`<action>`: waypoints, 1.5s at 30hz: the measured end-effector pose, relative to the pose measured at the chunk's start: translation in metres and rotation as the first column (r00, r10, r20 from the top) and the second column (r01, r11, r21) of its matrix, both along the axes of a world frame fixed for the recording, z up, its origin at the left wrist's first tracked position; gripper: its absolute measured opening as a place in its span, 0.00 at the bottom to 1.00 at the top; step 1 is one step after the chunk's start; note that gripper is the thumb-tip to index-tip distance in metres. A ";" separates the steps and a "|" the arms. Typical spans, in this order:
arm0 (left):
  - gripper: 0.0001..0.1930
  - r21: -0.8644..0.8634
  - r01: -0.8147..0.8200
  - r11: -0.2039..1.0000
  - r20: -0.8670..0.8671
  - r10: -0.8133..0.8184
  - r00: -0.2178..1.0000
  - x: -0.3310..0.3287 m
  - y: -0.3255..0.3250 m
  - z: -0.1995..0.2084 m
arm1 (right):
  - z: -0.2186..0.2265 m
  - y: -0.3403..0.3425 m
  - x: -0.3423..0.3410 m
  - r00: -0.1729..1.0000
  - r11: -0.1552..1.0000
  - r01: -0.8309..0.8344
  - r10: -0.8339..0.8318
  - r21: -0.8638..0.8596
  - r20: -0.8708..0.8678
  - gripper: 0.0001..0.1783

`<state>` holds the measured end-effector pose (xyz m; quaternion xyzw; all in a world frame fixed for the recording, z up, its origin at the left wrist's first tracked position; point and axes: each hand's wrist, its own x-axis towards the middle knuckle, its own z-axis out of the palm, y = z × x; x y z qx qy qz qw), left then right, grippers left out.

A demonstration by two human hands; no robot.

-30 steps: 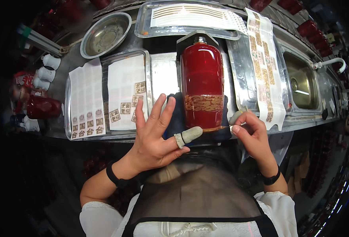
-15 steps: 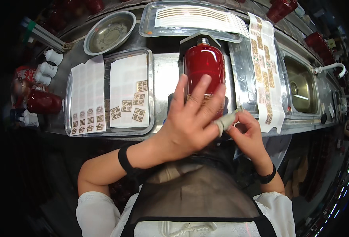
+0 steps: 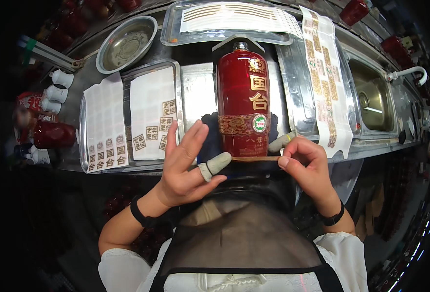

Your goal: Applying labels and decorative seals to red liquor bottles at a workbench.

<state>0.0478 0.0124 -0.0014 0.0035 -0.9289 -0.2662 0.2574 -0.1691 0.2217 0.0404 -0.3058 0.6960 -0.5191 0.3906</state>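
Observation:
A red glass bottle [image 3: 241,97] with gold lettering, a patterned band and a round green-and-white mark lies in a cradle, neck away from me. Along its base runs a thin gold strip [image 3: 256,158]. My right hand [image 3: 306,163] pinches the strip's right end between thumb and a finger, its index finger in a pale finger cot [image 3: 280,142] beside the bottle. My left hand [image 3: 185,168] has its fingers spread; the index finger, in another finger cot [image 3: 217,165], reaches the lower left corner of the bottle, at the strip's left end.
On the left, a metal tray [image 3: 178,87] bears two sticker sheets [image 3: 149,97]. A metal bowl [image 3: 127,44] stands behind it. At the back is a tray [image 3: 168,31] with gold strips on a sheet. Rightward lie a long label sheet [image 3: 324,73] and a sink [image 3: 370,92].
The bottle now shows its gold lettering and round mark upward, where plain red faced up before. My left hand has come off the bottle's front and moved left; my right hand stays near the base.

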 end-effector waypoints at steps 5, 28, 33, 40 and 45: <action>0.22 -0.045 0.002 0.999 0.005 -0.002 1.000 -0.010 0.003 0.004 | -0.004 0.001 -0.001 1.000 1.000 0.028 -0.028 0.001 0.003 0.09; 0.32 0.018 -0.027 0.999 -0.033 0.028 0.999 -0.026 0.002 0.011 | -0.005 -0.005 0.004 0.997 0.999 0.045 -0.043 0.021 -0.067 0.08; 0.20 -0.052 -0.004 0.999 -0.041 0.002 0.999 -0.004 -0.001 -0.002 | -0.007 -0.007 0.002 0.996 1.000 0.031 -0.030 0.005 -0.081 0.09; 0.20 -0.163 -0.003 0.987 -0.059 -0.007 0.998 -0.019 0.005 0.010 | -0.013 -0.005 0.001 0.997 1.000 0.027 -0.027 0.000 -0.065 0.09; 0.14 -0.302 0.041 0.952 -0.115 -0.079 0.990 -0.043 0.010 0.023 | -0.015 -0.005 0.003 0.998 0.998 0.055 -0.055 0.028 -0.029 0.08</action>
